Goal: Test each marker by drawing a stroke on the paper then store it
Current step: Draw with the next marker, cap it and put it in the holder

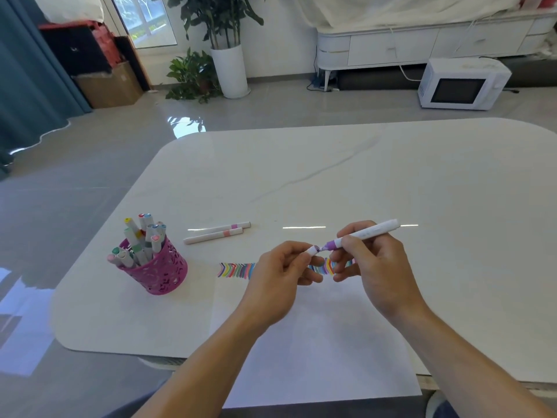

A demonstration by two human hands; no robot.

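My right hand [373, 263] grips a white marker [366, 232] with a purple collar, its tip pointing left. My left hand [281, 273] pinches that marker's white cap [313, 251] right at the tip; cap and tip almost touch. Both hands hover over a white sheet of paper [316, 351] that carries a row of several coloured strokes [236, 270] along its far edge, partly hidden by my hands. Two white markers with pink bands [217, 232] lie on the table beyond the paper. A pink perforated pen holder [156, 267] at the left holds several markers.
The white marble-look table [376, 176] has rounded corners, and the paper overhangs its near edge. Beyond the table are a glossy grey floor, potted plants [211, 49], a white microwave [461, 84] on the floor, a cardboard box [111, 86] and a white cabinet.
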